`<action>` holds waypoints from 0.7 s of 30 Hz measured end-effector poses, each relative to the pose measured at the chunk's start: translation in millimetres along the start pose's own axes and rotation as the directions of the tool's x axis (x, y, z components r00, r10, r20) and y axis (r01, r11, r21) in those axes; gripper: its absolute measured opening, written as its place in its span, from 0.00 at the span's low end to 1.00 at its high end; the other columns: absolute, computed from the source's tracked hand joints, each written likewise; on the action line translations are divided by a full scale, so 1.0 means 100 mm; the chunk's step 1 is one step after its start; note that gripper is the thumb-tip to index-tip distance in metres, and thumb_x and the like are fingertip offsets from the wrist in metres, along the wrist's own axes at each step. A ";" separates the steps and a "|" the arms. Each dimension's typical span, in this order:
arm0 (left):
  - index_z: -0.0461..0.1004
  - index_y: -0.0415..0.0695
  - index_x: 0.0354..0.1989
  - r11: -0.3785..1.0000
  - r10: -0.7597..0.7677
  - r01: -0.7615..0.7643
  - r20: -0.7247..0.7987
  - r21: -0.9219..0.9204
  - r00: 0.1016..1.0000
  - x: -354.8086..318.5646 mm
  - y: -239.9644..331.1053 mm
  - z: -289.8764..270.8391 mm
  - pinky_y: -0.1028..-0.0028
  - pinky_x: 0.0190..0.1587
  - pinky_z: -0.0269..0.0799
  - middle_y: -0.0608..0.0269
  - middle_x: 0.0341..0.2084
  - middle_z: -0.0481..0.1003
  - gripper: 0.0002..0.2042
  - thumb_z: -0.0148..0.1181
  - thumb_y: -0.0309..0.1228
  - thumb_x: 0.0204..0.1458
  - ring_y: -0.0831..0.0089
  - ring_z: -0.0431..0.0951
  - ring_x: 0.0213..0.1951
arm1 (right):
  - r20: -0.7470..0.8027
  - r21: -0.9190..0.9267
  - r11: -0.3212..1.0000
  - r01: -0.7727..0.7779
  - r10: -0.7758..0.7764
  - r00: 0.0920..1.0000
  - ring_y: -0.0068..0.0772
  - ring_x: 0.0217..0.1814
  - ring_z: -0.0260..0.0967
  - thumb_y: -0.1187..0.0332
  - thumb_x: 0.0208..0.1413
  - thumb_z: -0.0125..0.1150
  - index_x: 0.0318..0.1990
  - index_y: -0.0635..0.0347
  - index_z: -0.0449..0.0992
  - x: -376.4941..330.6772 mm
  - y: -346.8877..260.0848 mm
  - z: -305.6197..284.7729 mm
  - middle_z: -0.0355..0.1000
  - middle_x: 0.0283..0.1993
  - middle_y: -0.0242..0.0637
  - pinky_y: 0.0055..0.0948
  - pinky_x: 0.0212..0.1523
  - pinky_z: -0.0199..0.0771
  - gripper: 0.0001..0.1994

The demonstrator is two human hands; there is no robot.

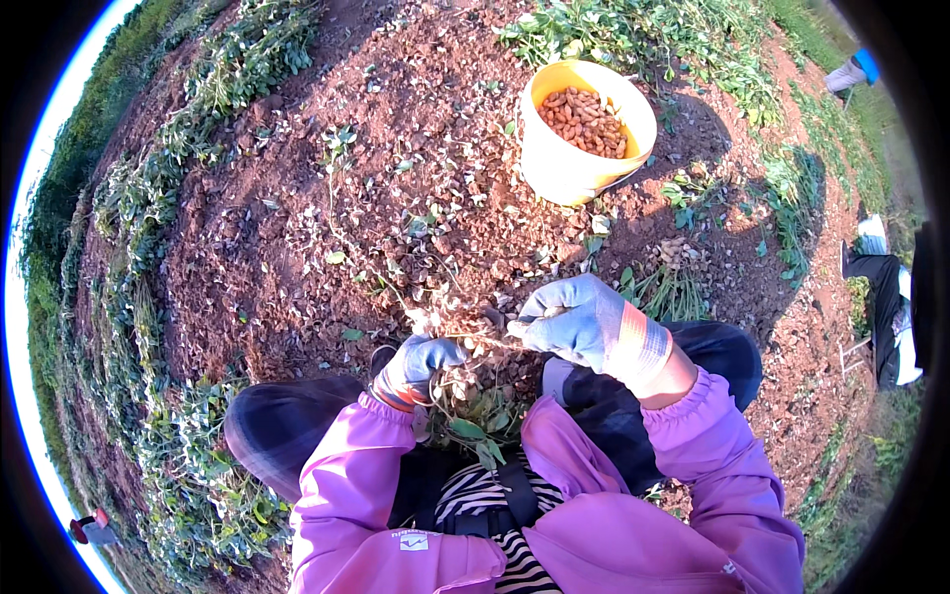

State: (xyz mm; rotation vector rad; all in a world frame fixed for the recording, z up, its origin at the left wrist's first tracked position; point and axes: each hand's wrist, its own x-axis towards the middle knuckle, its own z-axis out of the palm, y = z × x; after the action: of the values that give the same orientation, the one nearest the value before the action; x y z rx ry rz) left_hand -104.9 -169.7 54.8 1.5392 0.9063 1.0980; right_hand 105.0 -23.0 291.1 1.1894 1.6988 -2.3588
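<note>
Both my hands wear blue gloves with striped cuffs, below pink sleeves. My left hand (421, 362) is closed around the stem of an uprooted peanut plant (473, 408), whose green leaves hang down toward my lap. My right hand (579, 319) pinches the plant's pale roots and pods (457, 322) between the two hands. A yellow bucket (564, 166) partly filled with brown peanut pods (584, 121) stands on the red soil ahead, slightly to the right.
Red-brown soil (297, 228) strewn with dry leaves lies in front. Pulled green plants (188, 465) pile up on the left and far side. A small pod heap (675, 249) lies right of the bucket. Another person (886, 317) crouches at the right edge.
</note>
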 end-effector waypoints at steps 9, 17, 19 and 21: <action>0.53 0.33 0.56 0.279 -0.449 0.059 -0.076 -0.958 0.890 0.66 1.03 0.06 0.78 0.28 0.72 0.60 0.34 0.71 0.38 0.65 0.29 0.35 0.72 0.73 0.30 | -0.530 -0.408 0.882 0.235 -0.439 0.726 0.14 0.14 0.54 0.66 0.45 0.63 0.38 0.61 0.70 0.54 -0.71 -1.72 0.62 0.20 0.25 0.15 0.13 0.52 0.14; 0.52 0.34 0.56 0.180 -0.408 0.020 -0.056 -0.983 0.911 0.68 0.95 0.03 0.74 0.22 0.71 0.53 0.31 0.71 0.36 0.61 0.29 0.36 0.69 0.73 0.23 | -0.123 -0.855 0.422 0.301 -0.730 0.673 0.26 0.41 0.67 0.68 0.49 0.55 0.43 0.63 0.69 0.74 -0.57 -1.09 0.69 0.39 0.36 0.23 0.44 0.66 0.13; 0.56 0.35 0.53 0.168 -0.475 0.001 -0.080 -0.986 0.877 0.66 0.95 0.06 0.76 0.19 0.70 0.52 0.30 0.71 0.31 0.61 0.32 0.40 0.71 0.73 0.20 | 0.019 -0.560 0.673 0.483 -0.572 0.820 0.15 0.34 0.63 0.72 0.51 0.52 0.38 0.63 0.70 0.63 -0.33 -0.53 0.67 0.31 0.26 0.18 0.37 0.64 0.08; 0.58 0.36 0.51 0.176 -0.388 0.054 -0.019 -0.983 0.921 0.54 0.74 -0.01 0.77 0.19 0.70 0.52 0.31 0.71 0.28 0.60 0.33 0.42 0.73 0.73 0.21 | 0.241 -0.633 0.391 0.668 -0.720 0.651 0.24 0.31 0.65 0.73 0.48 0.55 0.37 0.64 0.70 0.67 -0.13 -0.19 0.67 0.29 0.34 0.23 0.34 0.66 0.08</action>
State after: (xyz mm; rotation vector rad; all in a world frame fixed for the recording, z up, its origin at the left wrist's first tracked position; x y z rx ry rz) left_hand -87.6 -136.0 138.1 0.1144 0.3424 1.2675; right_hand 62.8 25.0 260.8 0.4224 3.1713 -1.5007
